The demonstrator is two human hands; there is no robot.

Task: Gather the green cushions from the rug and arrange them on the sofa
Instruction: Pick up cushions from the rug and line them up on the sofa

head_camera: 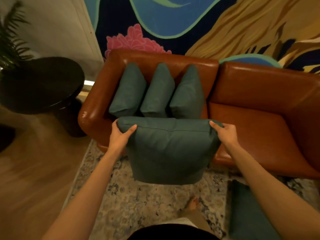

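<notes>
A large green cushion [170, 151] hangs in the air in front of the brown leather sofa [251, 122]. My left hand [121, 135] grips its top left corner and my right hand [225, 134] grips its top right corner. Three green cushions stand side by side against the sofa's left backrest: one on the left [129, 90], one in the middle [158, 91], one on the right [187, 94]. Another green cushion [247, 210] lies on the patterned rug [138, 196] at the lower right, partly behind my right forearm.
A dark round side table [41, 84] stands left of the sofa on the wooden floor [34, 170], with a plant [10, 37] behind it. A colourful mural [173, 23] covers the wall behind. My bare foot [192, 203] is on the rug.
</notes>
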